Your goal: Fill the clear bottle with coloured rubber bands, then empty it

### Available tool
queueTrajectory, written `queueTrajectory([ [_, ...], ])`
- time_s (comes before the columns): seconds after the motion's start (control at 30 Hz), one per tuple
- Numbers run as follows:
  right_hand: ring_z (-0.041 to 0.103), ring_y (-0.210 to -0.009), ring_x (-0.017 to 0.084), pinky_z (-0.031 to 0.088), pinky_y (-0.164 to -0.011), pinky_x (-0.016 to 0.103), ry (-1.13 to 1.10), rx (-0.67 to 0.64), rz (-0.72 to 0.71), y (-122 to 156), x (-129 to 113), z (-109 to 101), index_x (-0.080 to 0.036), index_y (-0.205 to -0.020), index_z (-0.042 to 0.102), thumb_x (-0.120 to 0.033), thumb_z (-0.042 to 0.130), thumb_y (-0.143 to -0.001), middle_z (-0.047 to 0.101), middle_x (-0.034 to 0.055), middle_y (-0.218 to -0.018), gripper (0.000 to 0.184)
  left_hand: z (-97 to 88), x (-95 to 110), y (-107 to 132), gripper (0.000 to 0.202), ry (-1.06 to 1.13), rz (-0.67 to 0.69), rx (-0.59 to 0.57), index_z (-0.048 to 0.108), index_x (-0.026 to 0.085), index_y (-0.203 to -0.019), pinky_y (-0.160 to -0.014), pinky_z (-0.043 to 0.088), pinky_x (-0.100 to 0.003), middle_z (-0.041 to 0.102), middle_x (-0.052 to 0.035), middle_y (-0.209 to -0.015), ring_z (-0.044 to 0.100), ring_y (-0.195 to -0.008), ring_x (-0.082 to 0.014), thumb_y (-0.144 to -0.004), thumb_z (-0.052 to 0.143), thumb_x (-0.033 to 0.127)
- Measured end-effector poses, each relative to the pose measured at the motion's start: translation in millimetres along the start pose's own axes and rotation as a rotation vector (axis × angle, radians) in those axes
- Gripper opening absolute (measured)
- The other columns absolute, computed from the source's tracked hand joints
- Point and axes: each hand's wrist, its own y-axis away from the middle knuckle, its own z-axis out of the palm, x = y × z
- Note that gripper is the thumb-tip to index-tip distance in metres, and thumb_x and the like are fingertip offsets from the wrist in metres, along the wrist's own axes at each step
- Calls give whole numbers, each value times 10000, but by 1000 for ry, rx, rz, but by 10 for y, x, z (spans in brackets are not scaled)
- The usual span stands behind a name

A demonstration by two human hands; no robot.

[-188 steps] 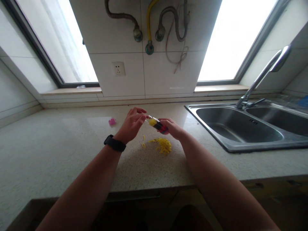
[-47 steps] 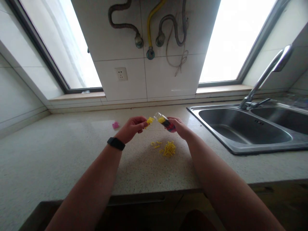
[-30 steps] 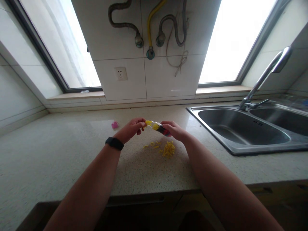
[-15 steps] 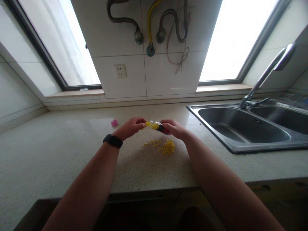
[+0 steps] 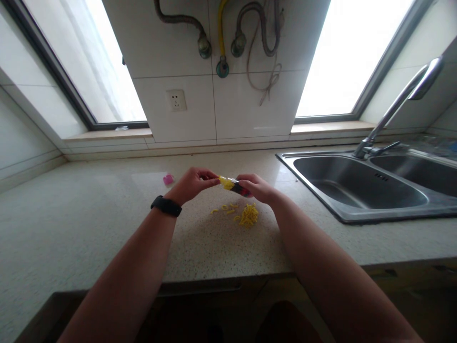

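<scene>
My right hand [image 5: 257,187] grips a small clear tube [image 5: 233,185] that lies nearly level above the counter. Yellow bits fill the tube's open left end and dark red fills the end inside my fingers. My left hand [image 5: 192,183], with a black band on the wrist, pinches its fingertips right at the tube's mouth, touching the yellow bits there. A small heap of loose yellow bits [image 5: 246,216] lies on the speckled counter [image 5: 89,228] just below both hands, with a few strays to its left.
A small pink cap-like object [image 5: 167,179] sits on the counter left of my hands. A steel double sink [image 5: 360,186] with a tall tap [image 5: 396,109] lies to the right. Tiled wall, a socket [image 5: 176,100] and hoses stand behind, between two windows.
My left hand, which held a pinch of yellow bits apart from the tube 1.6 s ago, has come to the tube's mouth. The heap on the counter has shrunk since the earliest frame.
</scene>
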Motion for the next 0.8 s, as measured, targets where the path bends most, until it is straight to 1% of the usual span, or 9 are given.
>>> queueTrajectory([
  [0.17,455,-542,104,355,-460,206,23,9,-9,-1,9,4,-158,-837,617,-413,487,-861,505,-7,-632,287,77,-10,-6,326,53,-73,68,722,145,-872,-457,329,-202,597,1,-622,448,-504,-76,-756,751,449],
  [0.27,457,-543,105,354,-461,206,25,1,-13,-4,6,13,-159,-840,617,-417,487,-864,507,-6,-634,290,126,-31,-20,337,133,-76,127,648,141,-814,-426,340,-188,577,12,-621,459,-486,-69,-706,801,421],
  [0.33,459,-542,106,354,-458,208,30,4,-7,-4,-6,23,-159,-839,618,-412,487,-863,510,-4,-633,286,147,-42,-31,345,157,-73,141,617,141,-783,-425,363,-190,573,13,-619,474,-484,-71,-695,812,412],
  [0.43,460,-539,108,361,-461,213,25,18,15,-4,-27,35,-162,-834,618,-397,486,-856,510,-4,-627,270,162,-42,-44,342,163,-84,156,620,136,-760,-468,438,-212,600,-4,-655,529,-517,-86,-690,816,408],
  [0.57,457,-537,107,360,-461,215,14,28,8,-11,-12,32,-163,-819,618,-395,495,-847,509,-5,-624,263,167,-28,-42,349,209,-135,169,639,130,-805,-610,541,-282,661,-40,-758,629,-644,-131,-672,833,389],
  [0.67,460,-535,107,357,-460,215,6,26,5,-21,27,22,-160,-822,622,-397,499,-851,518,-2,-620,269,167,-30,-31,358,232,-174,166,654,127,-844,-656,552,-313,684,-59,-795,653,-682,-149,-667,837,378],
  [0.8,462,-529,105,360,-460,215,13,50,21,-29,53,16,-163,-837,629,-403,496,-860,524,-3,-618,275,161,-34,-24,292,220,-177,185,690,136,-819,-630,514,-291,678,-46,-735,616,-636,-129,-705,804,380],
])
